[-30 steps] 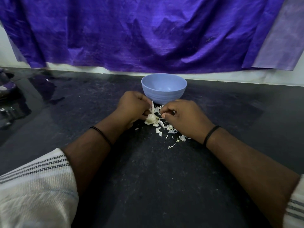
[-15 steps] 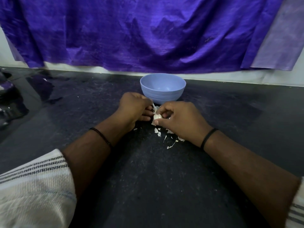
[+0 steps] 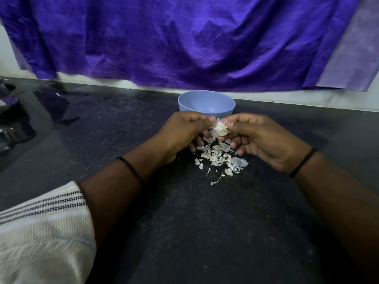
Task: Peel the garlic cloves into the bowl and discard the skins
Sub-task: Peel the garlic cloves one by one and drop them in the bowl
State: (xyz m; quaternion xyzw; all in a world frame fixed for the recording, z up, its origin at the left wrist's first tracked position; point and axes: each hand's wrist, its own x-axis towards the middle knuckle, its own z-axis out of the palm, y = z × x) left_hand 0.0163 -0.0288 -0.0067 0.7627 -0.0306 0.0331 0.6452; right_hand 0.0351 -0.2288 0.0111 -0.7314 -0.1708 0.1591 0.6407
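A white garlic bulb (image 3: pixel 220 129) is held in the air between both hands, just in front of the pale blue bowl (image 3: pixel 205 102). My left hand (image 3: pixel 182 133) pinches its left side with thumb and fingertips. My right hand (image 3: pixel 260 138) grips its right side, fingers curled under it. Below the hands, a heap of white papery skins (image 3: pixel 220 155) lies scattered on the dark counter. The bowl's inside looks bare where I can see it; its front is hidden behind my fingers.
A dark speckled counter (image 3: pixel 194 232) stretches toward me. A purple cloth (image 3: pixel 184 42) hangs on the wall behind the bowl. Dark glossy objects (image 3: pixel 12 124) sit at the far left edge. My striped sleeve (image 3: pixel 41 232) fills the lower left corner.
Both hands have lifted the garlic off the counter, uncovering the skin pile beneath. The hands sit a little farther apart than half a second ago.
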